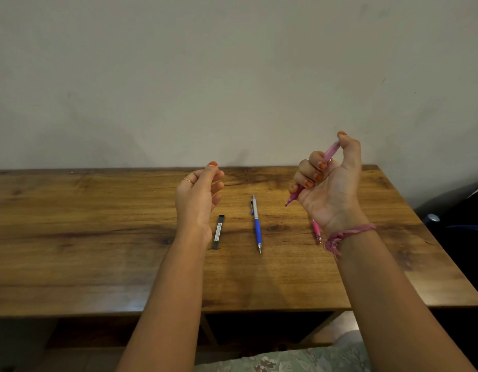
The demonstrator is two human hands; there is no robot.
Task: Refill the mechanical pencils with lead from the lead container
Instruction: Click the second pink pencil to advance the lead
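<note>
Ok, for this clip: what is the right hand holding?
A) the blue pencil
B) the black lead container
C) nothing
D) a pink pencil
D: the right hand has its fingers curled round a pink pencil, raised above the table, while the blue pencil and the black lead container lie on the wood and the left hand holds nothing.

Under both hands I see a brown wood-grain counter (98, 251). Beyond the hands rises a pale bare wall (232, 76). Off past the right hand, beside the counter's edge, sits something dark (457, 224) with a small bluish round part; I can't tell what it is. Below my arms, floral fabric (299, 361) shows at the bottom edge.
</note>
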